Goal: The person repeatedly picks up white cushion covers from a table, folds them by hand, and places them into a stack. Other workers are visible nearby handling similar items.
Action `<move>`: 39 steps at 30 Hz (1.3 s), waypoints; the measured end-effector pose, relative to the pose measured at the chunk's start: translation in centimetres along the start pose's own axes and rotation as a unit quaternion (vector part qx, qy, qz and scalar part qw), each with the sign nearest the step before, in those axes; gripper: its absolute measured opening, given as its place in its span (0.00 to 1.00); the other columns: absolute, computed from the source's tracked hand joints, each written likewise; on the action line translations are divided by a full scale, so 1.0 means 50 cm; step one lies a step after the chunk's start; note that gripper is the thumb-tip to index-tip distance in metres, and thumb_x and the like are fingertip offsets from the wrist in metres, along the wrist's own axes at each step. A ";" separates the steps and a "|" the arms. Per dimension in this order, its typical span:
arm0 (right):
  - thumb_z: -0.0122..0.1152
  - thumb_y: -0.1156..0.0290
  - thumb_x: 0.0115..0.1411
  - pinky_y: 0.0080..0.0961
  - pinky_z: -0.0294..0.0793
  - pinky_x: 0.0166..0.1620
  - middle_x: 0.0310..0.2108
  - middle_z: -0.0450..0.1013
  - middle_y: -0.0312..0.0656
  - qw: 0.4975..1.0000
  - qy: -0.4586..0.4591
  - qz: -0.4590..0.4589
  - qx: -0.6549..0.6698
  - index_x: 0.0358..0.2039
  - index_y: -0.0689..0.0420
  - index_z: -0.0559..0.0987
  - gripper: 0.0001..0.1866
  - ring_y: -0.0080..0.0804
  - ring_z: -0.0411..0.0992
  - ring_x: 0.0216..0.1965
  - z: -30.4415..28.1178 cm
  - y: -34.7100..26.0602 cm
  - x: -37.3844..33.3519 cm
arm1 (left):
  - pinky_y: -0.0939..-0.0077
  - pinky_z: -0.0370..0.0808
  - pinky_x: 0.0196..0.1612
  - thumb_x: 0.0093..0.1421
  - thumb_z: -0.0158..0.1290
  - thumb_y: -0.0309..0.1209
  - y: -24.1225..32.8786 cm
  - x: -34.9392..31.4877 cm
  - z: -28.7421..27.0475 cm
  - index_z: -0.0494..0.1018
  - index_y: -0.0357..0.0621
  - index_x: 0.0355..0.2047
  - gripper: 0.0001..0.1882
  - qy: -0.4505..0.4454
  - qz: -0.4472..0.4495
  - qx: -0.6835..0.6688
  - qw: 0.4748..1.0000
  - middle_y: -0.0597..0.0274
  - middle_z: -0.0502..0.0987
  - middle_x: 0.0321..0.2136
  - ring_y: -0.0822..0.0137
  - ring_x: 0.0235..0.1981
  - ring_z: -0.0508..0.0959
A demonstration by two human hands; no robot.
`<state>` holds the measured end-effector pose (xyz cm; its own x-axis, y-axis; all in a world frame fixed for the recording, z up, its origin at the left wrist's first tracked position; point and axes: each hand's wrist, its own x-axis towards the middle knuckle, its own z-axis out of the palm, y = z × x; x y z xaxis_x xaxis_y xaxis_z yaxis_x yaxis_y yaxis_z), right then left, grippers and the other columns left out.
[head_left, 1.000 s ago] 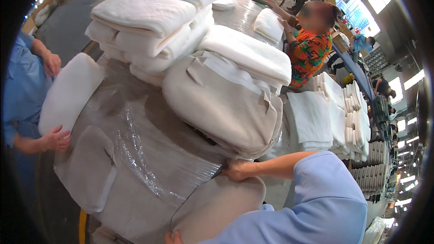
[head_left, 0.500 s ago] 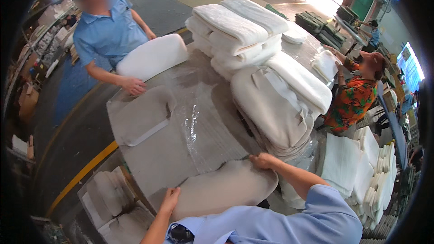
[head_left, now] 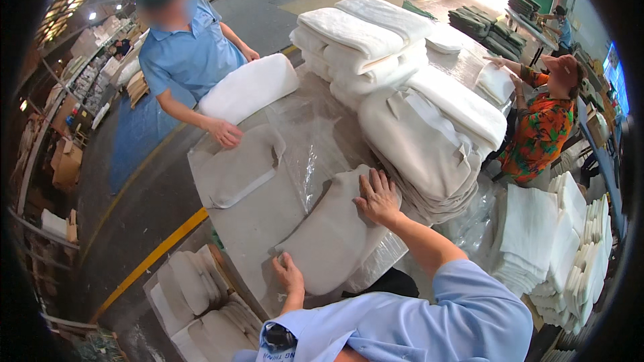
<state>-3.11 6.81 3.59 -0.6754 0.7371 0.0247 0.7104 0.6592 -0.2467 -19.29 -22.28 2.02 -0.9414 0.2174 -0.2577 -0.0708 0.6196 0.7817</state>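
Note:
A light grey padded sheet (head_left: 330,241) with rounded corners lies on the near part of the plastic-covered table, turned at a slant in front of me. My right hand (head_left: 379,198) presses flat on its far right end, fingers spread. At the sheet's near left edge is my left hand (head_left: 288,273), its fingers stretched out against the edge and holding nothing that I can see. A second grey sheet (head_left: 245,161), with a pale strip along its edge, lies farther left. Just right of my right hand stands a stack of grey sheets (head_left: 409,144).
Folded white padding (head_left: 365,33) is piled high at the table's far side. Across from me, a person in blue (head_left: 191,53) has a hand near the second sheet and a white roll (head_left: 249,87). Another person (head_left: 540,127) handles white pieces at right. White stacks (head_left: 530,228) stand lower right.
The near sheet has shifted away from me and turned, its right end now farther off. My right hand has gone from pinching its edge to lying flat; my left hand's fingers have opened.

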 end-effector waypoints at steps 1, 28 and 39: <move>0.50 0.39 0.70 0.65 0.45 0.74 0.79 0.45 0.54 1.000 -0.022 0.012 0.005 0.77 0.48 0.55 0.43 0.60 0.41 0.78 -0.003 -0.001 0.005 | 0.51 0.69 0.62 0.74 0.47 0.53 0.008 0.001 0.001 0.60 0.31 0.66 0.37 -0.010 -0.011 -0.028 1.000 0.35 0.69 0.61 0.42 0.60 0.72; 0.44 0.32 0.68 0.73 0.31 0.73 0.79 0.39 0.62 0.975 -0.086 -0.196 0.064 0.77 0.61 0.53 0.52 0.68 0.32 0.79 0.049 -0.232 -0.105 | 0.53 0.71 0.62 0.79 0.34 0.48 -0.026 0.016 0.024 0.61 0.27 0.66 0.33 0.008 0.019 0.067 0.998 0.32 0.69 0.63 0.37 0.60 0.74; 0.66 0.56 0.64 0.49 0.71 0.62 0.56 0.76 0.50 0.951 0.108 -0.078 0.279 0.53 0.55 0.81 0.21 0.52 0.72 0.59 -0.006 -0.088 -0.012 | 0.54 0.67 0.66 0.79 0.35 0.47 -0.034 0.006 -0.028 0.57 0.33 0.70 0.31 -0.049 -0.024 -0.079 0.995 0.37 0.65 0.67 0.40 0.65 0.68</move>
<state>-5.76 3.50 4.94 -0.6646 0.6902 0.2862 0.3489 0.6254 -0.6980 -19.91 -24.32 1.41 -0.9000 0.2671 -0.3446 -0.1732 0.5062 0.8448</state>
